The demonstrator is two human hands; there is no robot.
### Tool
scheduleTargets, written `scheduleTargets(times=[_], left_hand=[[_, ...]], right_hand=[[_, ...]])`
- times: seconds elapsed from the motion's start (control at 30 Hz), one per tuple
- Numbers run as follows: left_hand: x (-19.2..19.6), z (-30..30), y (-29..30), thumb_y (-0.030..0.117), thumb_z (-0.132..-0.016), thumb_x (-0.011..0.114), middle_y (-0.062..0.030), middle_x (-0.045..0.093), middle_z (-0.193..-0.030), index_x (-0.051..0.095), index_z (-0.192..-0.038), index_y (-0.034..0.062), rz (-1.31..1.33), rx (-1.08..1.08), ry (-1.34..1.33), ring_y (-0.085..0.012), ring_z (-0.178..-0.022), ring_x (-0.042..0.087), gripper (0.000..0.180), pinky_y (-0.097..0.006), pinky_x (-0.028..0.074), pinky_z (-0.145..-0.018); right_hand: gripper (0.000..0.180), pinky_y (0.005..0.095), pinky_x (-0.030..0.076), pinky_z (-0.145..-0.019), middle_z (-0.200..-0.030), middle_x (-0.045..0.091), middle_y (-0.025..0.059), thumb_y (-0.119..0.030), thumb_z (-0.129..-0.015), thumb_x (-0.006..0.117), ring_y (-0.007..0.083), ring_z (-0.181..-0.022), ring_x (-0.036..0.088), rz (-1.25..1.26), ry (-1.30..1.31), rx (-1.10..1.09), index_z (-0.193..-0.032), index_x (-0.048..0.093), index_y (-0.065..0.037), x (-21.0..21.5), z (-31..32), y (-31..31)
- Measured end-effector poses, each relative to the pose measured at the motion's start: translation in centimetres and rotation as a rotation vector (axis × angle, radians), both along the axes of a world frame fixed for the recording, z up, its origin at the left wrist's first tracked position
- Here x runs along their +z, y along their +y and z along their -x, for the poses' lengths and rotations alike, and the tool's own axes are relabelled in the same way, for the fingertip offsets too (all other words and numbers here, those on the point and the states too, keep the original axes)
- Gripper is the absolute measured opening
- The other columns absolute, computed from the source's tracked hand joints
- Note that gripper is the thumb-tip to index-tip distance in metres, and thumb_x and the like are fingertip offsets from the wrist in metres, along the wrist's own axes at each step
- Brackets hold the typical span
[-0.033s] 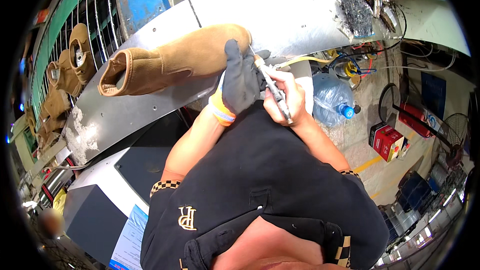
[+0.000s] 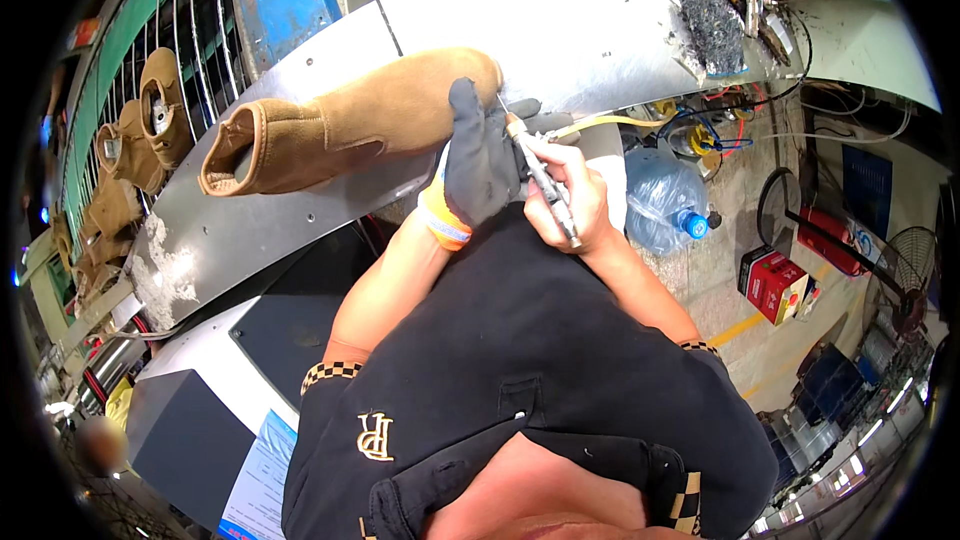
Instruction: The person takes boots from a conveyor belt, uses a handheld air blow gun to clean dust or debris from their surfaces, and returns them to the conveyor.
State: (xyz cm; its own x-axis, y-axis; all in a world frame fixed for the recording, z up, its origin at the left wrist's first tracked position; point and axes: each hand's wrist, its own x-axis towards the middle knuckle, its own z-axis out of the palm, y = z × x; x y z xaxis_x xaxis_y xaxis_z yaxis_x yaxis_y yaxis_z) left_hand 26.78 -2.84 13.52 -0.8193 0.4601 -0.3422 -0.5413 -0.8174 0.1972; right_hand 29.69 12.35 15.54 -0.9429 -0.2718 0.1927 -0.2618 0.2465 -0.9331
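Observation:
A tan suede boot [image 2: 370,105] lies sideways above the metal table, its open top toward the left. My left hand [image 2: 483,165], in a dark grey glove with an orange cuff, is closed on the boot's right end, thumb up against the suede. Its other fingers are partly hidden behind the boot and my right hand. My bare right hand [image 2: 578,198] pinches a slim metal pen-shaped tool [image 2: 545,180] with a brass-coloured collar. The tool's thin needle tip reaches the boot's right edge. Right beside it, a yellow hose [image 2: 610,120] runs off to the right.
The curved metal table [image 2: 560,30] carries a black-smeared patch [image 2: 708,20] and hand tools [image 2: 755,5] at its far right. More tan boots [image 2: 160,110] stand by a wire rack at left. A large clear water bottle [image 2: 660,195], a red box [image 2: 775,285] and a fan [image 2: 905,290] are at right.
The tool and my right hand have shifted very slightly toward the left. The boot's open end has tipped down a touch; both hands keep their hold.

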Motion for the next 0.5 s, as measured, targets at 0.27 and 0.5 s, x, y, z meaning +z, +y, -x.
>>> scheduleTargets(times=[0.27, 0.5], left_hand=[[8.8, -3.3, -13.6, 0.030, -0.084, 0.065, -0.0189, 0.052, -0.138, 0.045, -0.141, 0.0022, 1.347, -0.500, 1.025, -0.0299, -0.129, 0.049, 0.067, -0.041, 0.034, -0.111], [15.5, -2.2, -24.3, 0.013, -0.079, 0.072, -0.0178, 0.053, -0.134, 0.043, -0.141, -0.0004, 2.122, -0.181, 0.623, -0.0254, -0.127, 0.050, 0.071, -0.038, 0.037, -0.108]], right_hand=[[0.043, 0.0320, 0.050, -0.085, -0.100, 0.067, 0.0123, -0.007, -0.086, 0.059, 0.0174, -0.092, 0.064, 0.507, -0.196, 0.082, -0.127, 0.052, 0.005, -1.3, 5.3, 6.7], [0.044, 0.0340, 0.051, -0.082, -0.090, 0.067, 0.0135, -0.011, -0.088, 0.052, 0.0215, -0.086, 0.065, 0.564, -0.031, -0.299, -0.128, 0.046, 0.008, -2.0, 13.7, 10.2]])
